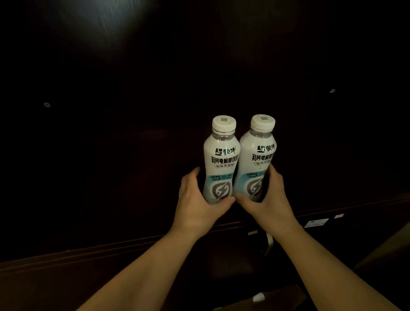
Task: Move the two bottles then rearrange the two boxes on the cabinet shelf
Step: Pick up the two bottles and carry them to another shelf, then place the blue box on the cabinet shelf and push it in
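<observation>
Two white drink bottles with white caps and pale blue labels stand side by side, touching, inside a very dark cabinet. My left hand (197, 203) wraps the lower part of the left bottle (221, 154). My right hand (269, 199) wraps the lower part of the right bottle (258, 153). Both bottles lean slightly toward the right. Whether they rest on the shelf or are lifted is hidden in the dark. No boxes show on the shelf.
The dark wooden shelf front edge (133, 247) runs across the view, rising to the right. Small white labels (316, 222) sit on the edge at right. Two metal shelf pins (46, 104) show on the back. A brown carton corner (388, 246) is at lower right.
</observation>
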A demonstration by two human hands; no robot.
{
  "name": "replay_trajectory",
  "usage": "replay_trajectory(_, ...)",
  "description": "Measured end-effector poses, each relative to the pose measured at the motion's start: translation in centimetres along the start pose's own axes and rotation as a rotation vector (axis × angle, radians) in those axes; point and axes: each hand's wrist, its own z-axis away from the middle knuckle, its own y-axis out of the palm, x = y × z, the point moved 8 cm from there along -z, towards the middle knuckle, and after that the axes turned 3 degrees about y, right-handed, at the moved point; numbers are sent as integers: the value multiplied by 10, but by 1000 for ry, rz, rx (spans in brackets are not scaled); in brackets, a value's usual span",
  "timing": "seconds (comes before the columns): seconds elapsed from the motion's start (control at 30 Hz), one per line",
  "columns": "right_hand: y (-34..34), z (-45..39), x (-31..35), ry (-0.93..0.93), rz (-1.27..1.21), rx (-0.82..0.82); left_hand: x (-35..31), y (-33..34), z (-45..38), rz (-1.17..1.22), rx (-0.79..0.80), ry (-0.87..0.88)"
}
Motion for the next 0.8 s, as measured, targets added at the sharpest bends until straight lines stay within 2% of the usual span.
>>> replay_trajectory(0.13, 0, 26, 3, 47, 26, -127, 4, -15, 12, -21, 29, -52)
replay_trajectory(0.3, 8, 60, 45, -52, 36, -339, -5, -67, 25, -96, -16, -47)
replay_trajectory(0.43, 35, 94, 69, -16, 65, -391, -8, -128, 57, -191, -5, -19)
replay_trajectory(0.57, 106, 131, 97, -12, 126, -312, 8, -201, 102, -206, 52, -122)
replay_trajectory(0.73, 241, 184, 156, 74, 116, 16, 48, -322, 161, -297, 85, -236)
replay_trajectory(0.8, 300, 214, 173, 88, 84, 75, 73, -386, 187, -374, 35, -293)
